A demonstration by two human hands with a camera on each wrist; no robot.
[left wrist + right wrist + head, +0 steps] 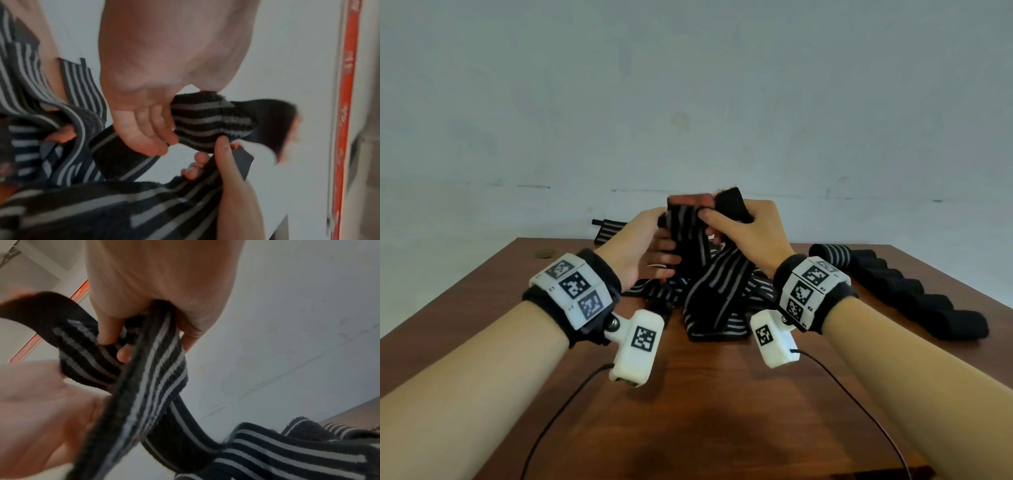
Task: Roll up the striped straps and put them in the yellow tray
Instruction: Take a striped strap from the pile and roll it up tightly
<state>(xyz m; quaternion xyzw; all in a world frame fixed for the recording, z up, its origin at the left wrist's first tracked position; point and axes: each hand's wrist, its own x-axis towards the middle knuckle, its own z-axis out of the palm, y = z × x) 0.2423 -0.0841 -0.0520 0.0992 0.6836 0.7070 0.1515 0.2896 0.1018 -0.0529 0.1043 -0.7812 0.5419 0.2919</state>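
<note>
Strap [688,236] end held upright above surface [722,394] | left hand [640,246] and right hand [750,233] both gripping it | tail hanging down toward pile [722,308] | yellow tray unseen

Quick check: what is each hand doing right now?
Left hand: holds the striped strap near its top end.
Right hand: grips the same strap's top end.

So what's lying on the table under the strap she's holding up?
Under the held strap lies a loose pile of striped straps on the wooden table. The hands and wrist cameras cover the rest.
</note>
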